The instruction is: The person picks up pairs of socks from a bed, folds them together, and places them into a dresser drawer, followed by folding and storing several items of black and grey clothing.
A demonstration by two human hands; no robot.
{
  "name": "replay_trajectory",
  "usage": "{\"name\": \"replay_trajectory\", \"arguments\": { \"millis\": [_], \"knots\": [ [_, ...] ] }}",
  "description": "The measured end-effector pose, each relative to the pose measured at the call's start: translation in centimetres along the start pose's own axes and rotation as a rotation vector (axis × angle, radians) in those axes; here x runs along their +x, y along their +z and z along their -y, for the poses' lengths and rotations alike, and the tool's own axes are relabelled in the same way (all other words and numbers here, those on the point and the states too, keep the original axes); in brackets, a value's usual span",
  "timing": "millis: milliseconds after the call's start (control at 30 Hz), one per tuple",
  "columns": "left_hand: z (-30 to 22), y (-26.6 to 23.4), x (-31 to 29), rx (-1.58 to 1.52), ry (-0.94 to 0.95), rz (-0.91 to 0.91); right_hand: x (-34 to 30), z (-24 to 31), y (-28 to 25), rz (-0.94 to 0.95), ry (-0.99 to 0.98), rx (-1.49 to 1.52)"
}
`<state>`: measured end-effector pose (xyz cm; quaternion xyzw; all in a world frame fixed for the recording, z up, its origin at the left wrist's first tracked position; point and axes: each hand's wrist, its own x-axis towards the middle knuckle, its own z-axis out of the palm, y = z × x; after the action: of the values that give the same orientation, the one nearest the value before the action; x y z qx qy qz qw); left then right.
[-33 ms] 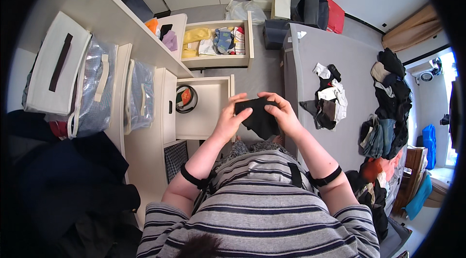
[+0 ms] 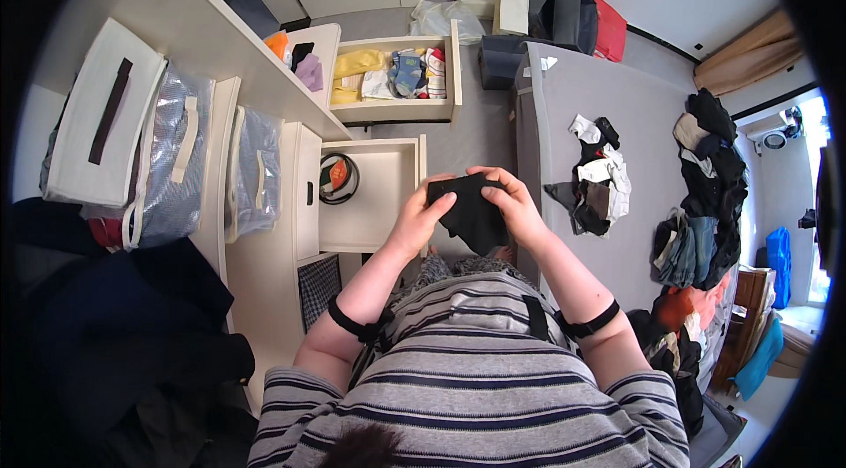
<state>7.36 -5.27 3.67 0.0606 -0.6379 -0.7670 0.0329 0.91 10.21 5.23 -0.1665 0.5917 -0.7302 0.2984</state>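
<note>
A small black garment [image 2: 476, 217], sock-like in shape, is held up between my two hands in front of my waist. My left hand [image 2: 420, 218] grips its left upper edge, thumb on top and fingers behind. At the opposite edge, my right hand [image 2: 518, 206] pinches the cloth in the same way. The lower part hangs down in a loose point. Just left of my hands stands a pulled-out white drawer [image 2: 374, 239] with a coiled black cable [image 2: 351, 184] inside. On the grey bed to the right lies a pile of small white, black and grey garments [image 2: 608, 179].
Farther off, another pulled-out drawer [image 2: 456, 80] holds colourful folded clothes. Shelves at left carry a white fabric box [image 2: 101, 129] and clear storage bags [image 2: 181, 168]. Clothes heaps [image 2: 709, 159] line the bed's far right side. Dark clothing [image 2: 115, 318] fills the lower left.
My left fingers have curled in a little more on the garment's upper edge. The garment has shifted very slightly; everything else looks the same.
</note>
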Motion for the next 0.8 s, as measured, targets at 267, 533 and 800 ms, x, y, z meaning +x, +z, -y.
{"name": "replay_trajectory", "arguments": {
  "millis": [267,533,800],
  "knots": [
    [-0.3,0.7,0.0,-0.197,-0.086,-0.052,1.0,-0.4,1.0,-0.093,0.113,0.194],
    [-0.9,0.7,-0.4,-0.214,-0.015,0.091,0.9,-0.3,1.5,-0.191,0.058,-0.112],
    [-1.5,-0.9,0.2,-0.541,-0.294,0.077,0.9,-0.6,0.6,-0.092,0.212,0.267]
  ]
}}
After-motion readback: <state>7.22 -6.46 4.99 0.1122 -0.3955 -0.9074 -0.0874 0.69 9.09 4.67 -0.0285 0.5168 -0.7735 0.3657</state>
